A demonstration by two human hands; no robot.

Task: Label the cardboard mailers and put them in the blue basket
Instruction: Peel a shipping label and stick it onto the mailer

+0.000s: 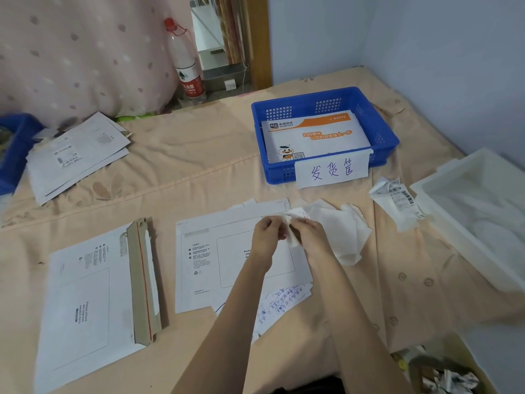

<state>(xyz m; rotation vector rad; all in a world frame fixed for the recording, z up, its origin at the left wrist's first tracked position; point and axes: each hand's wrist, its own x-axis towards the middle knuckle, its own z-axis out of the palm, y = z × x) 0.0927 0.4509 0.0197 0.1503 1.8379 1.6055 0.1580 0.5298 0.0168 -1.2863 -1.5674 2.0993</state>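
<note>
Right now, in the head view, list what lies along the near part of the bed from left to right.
Open mailer with the flap up → flat mailer under the hands → left hand → right hand, both pinching a paper slip → crumpled white paper → barcode label scraps → white bin.

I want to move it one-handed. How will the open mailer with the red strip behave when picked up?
The open mailer looks like flat cardboard lying level on the bedcover, so it is probably fairly stiff and light. Its unsealed flap stands folded up and may swing. The smooth white face could slip; pinching an edge seems safer.
</note>
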